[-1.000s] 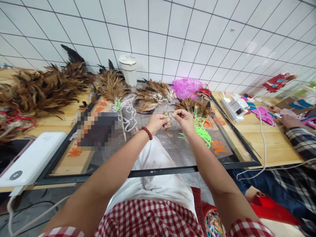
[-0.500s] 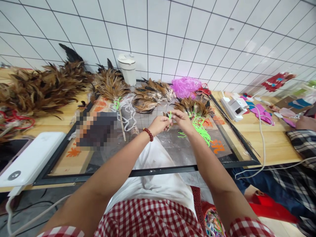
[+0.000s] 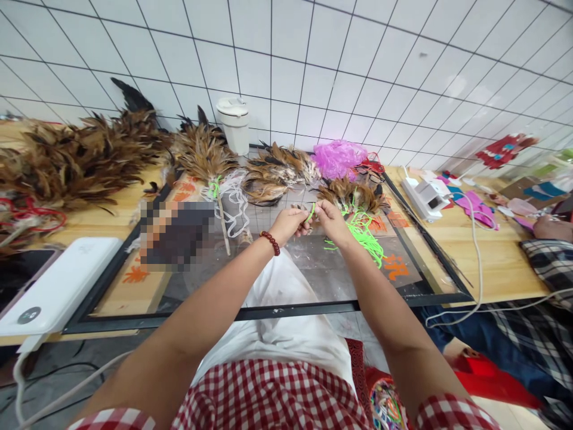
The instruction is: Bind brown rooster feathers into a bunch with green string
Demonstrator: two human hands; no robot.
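Over the glass panel, my left hand [image 3: 286, 228] is closed, pinching a small feather bunch [image 3: 305, 230] that is mostly hidden by the fingers. A bright green cord [image 3: 310, 213] loops at the fingertips between both hands. Close beside it, my right hand [image 3: 331, 222] pinches that cord. Just right of my right hand lies a tangle of green cords [image 3: 364, 236], below a row of brown feather bunches [image 3: 351, 194]. Ahead of my hands, loose brown feathers [image 3: 273, 173] rest near the wall.
The black-framed glass panel [image 3: 295, 310] covers the table before me. A feather duster [image 3: 205, 156], white cup [image 3: 234, 128] and pink plastic bag [image 3: 339, 156] stand along the back. On the left sits a white power bank [image 3: 62, 286]; on the right, a white charger [image 3: 425, 194] and a co-worker's sleeve [image 3: 548, 257].
My right hand has drawn slightly away from my left, and the green cord now shows as a clearer loop between them. The view has shifted slightly.
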